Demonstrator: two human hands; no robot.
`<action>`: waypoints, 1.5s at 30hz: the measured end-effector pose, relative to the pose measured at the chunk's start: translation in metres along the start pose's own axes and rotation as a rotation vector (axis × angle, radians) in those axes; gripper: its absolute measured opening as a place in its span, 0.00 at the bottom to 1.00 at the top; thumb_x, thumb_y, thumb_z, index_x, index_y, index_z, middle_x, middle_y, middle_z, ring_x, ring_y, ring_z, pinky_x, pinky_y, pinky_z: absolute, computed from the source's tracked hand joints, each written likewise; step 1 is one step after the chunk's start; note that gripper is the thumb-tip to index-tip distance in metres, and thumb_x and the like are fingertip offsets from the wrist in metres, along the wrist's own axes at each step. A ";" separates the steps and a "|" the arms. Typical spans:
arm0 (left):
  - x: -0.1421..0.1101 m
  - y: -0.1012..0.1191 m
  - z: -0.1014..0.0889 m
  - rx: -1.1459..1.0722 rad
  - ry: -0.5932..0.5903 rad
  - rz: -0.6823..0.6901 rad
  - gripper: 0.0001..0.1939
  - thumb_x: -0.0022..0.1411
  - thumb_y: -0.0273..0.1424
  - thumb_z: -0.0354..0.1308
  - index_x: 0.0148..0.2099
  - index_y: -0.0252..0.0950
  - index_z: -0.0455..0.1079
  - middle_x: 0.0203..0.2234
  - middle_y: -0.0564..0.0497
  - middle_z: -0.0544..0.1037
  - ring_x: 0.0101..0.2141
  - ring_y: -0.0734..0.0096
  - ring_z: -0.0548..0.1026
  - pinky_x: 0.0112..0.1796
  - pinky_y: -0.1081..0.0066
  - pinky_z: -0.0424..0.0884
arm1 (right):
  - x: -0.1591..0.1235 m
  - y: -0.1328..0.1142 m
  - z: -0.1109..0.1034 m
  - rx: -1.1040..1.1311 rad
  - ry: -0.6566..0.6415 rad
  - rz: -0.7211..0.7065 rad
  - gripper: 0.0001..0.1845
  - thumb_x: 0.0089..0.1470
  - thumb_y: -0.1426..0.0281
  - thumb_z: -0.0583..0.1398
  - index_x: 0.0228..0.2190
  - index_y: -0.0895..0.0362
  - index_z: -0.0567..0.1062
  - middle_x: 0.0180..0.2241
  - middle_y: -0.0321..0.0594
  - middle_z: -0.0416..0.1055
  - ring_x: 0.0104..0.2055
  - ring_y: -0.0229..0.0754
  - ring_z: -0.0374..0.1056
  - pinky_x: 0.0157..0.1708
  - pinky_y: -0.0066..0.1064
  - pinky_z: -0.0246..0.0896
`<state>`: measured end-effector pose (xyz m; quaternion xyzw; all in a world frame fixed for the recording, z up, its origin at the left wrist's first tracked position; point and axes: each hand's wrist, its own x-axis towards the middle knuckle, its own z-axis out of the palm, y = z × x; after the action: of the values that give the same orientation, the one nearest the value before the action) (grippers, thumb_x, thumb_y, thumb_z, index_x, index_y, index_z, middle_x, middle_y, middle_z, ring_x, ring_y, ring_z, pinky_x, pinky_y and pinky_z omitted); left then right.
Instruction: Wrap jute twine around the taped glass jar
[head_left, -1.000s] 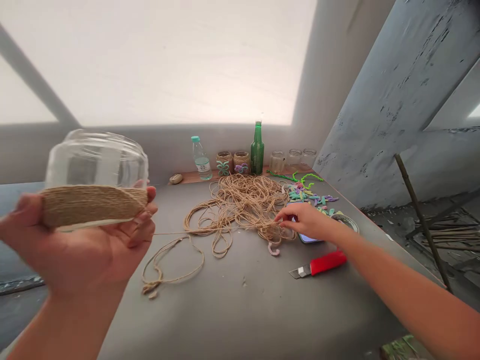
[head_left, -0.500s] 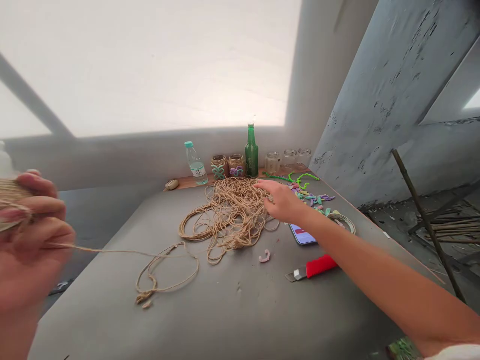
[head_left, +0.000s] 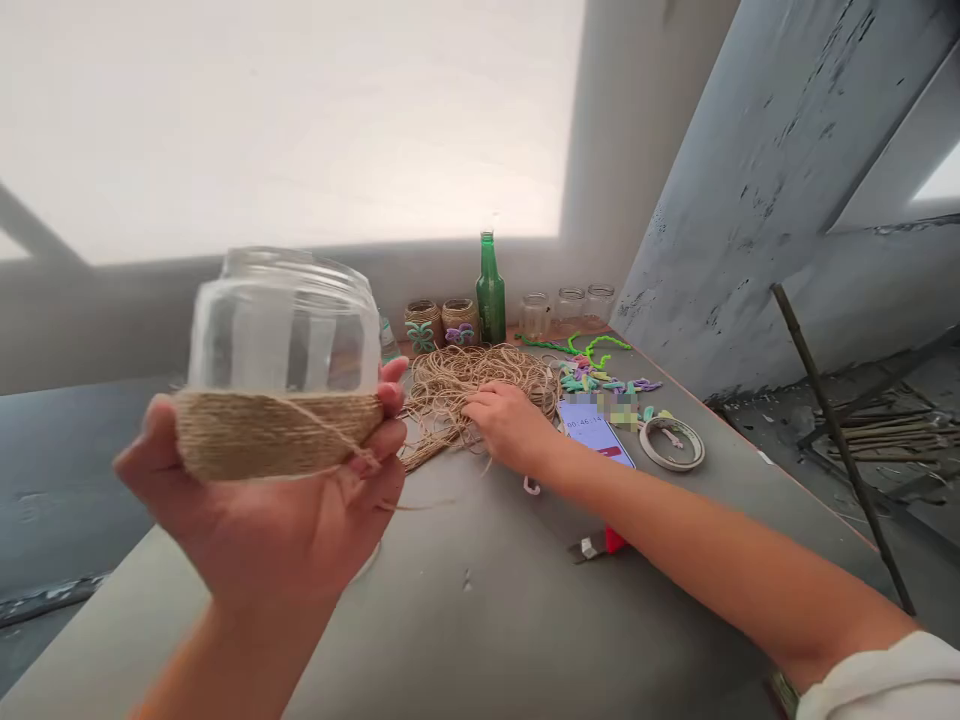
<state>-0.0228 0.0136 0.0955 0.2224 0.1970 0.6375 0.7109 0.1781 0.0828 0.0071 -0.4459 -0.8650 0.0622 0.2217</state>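
My left hand (head_left: 277, 530) holds up a clear glass jar (head_left: 289, 340), fingers and thumb around its lower part. That lower part is wrapped in rows of jute twine (head_left: 262, 435); one strand slants across the wrap to my fingers, and a loose end sticks out beside them. On the table, my right hand (head_left: 510, 425) reaches into a tangled heap of jute twine (head_left: 450, 375). Its fingers are bent together on strands at the heap's near side; the fingertips are partly hidden.
Behind the heap stand two twine-wrapped jars (head_left: 459, 325), a green bottle (head_left: 491, 300) and several clear jars (head_left: 571, 308). A phone (head_left: 596, 435), a tape roll (head_left: 673, 443), coloured fuzzy pieces (head_left: 600, 380) and a utility knife (head_left: 592, 548) with its blade out lie to the right.
My left hand has come from the far left edge toward the middle, bringing the jar into full view. My right hand has moved left and nearer, its fingers closing on the twine heap.
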 end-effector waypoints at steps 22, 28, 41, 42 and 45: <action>0.015 -0.049 -0.087 0.032 0.010 -0.306 0.17 0.56 0.49 0.69 0.46 0.52 0.84 0.46 0.48 0.89 0.44 0.44 0.87 0.41 0.55 0.86 | -0.052 -0.005 0.025 0.106 -0.155 0.167 0.26 0.71 0.64 0.60 0.65 0.61 0.70 0.70 0.64 0.62 0.74 0.70 0.55 0.69 0.67 0.54; 0.014 -0.056 -0.085 0.023 -0.099 -0.294 0.14 0.60 0.44 0.67 0.46 0.44 0.83 0.43 0.44 0.89 0.38 0.46 0.85 0.34 0.56 0.84 | -0.045 -0.021 0.023 0.156 -0.026 0.134 0.24 0.63 0.66 0.68 0.58 0.56 0.77 0.64 0.59 0.68 0.69 0.71 0.58 0.69 0.77 0.39; 0.015 -0.067 -0.073 0.073 -0.058 -0.128 0.13 0.66 0.45 0.60 0.39 0.42 0.77 0.40 0.48 0.86 0.45 0.53 0.83 0.41 0.63 0.79 | -0.064 -0.036 0.011 0.865 0.171 0.226 0.14 0.65 0.60 0.66 0.45 0.52 0.70 0.43 0.38 0.74 0.44 0.41 0.72 0.47 0.34 0.73; 0.014 -0.067 -0.075 0.078 -0.058 -0.134 0.14 0.66 0.46 0.61 0.39 0.41 0.77 0.39 0.48 0.86 0.45 0.52 0.83 0.42 0.62 0.80 | -0.063 -0.036 0.011 0.900 0.156 0.222 0.13 0.64 0.61 0.68 0.45 0.52 0.72 0.44 0.37 0.75 0.43 0.40 0.72 0.47 0.33 0.72; 0.013 -0.070 -0.081 0.100 -0.056 -0.160 0.18 0.65 0.47 0.61 0.44 0.38 0.79 0.39 0.45 0.86 0.45 0.49 0.83 0.43 0.59 0.81 | -0.062 -0.036 0.010 0.977 0.124 0.221 0.08 0.65 0.67 0.67 0.43 0.52 0.74 0.41 0.35 0.75 0.40 0.38 0.71 0.44 0.30 0.70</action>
<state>-0.0093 0.0254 -0.0107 0.2588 0.2258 0.5616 0.7528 0.1779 0.0124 -0.0109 -0.3818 -0.6676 0.4562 0.4476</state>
